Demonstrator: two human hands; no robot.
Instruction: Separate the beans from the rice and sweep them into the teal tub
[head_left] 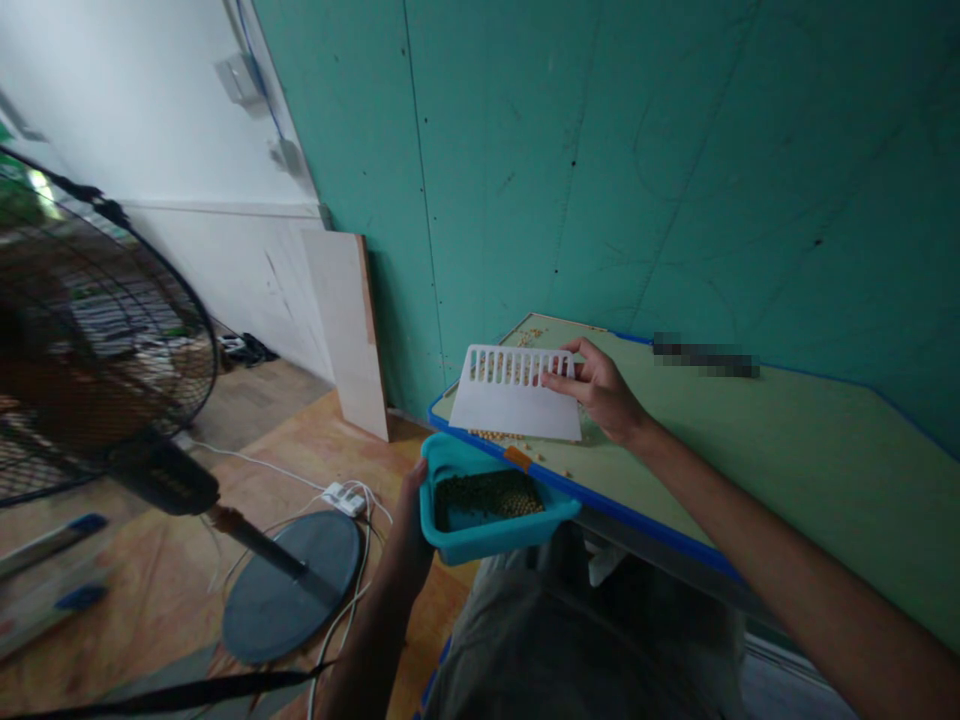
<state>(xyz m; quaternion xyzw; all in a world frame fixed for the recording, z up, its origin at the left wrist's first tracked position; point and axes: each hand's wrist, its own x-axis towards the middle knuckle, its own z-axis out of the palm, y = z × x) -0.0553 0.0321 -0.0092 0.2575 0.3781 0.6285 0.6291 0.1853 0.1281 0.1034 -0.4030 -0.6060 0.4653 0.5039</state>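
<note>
Left hand (412, 525) grips a turquoise tray (480, 548) beside the table (720, 440), over which the right hand (602, 390) pinches a slotted white scraper (517, 410).

The table (780, 450) has room rightward; a slotted plate (516, 405) obstructs leftward.

1 head-worn camera is looking forward and down over the lap (555, 640), viewing the grip of the right hand (606, 392) closely from above and behind. It is facing the green wall (637, 150) beyond that grip; its wide field is taking in the left hand (409, 530) lower-left of it, the fan (165, 475) farther left, and the tabletop (750, 450) to the right.
</note>
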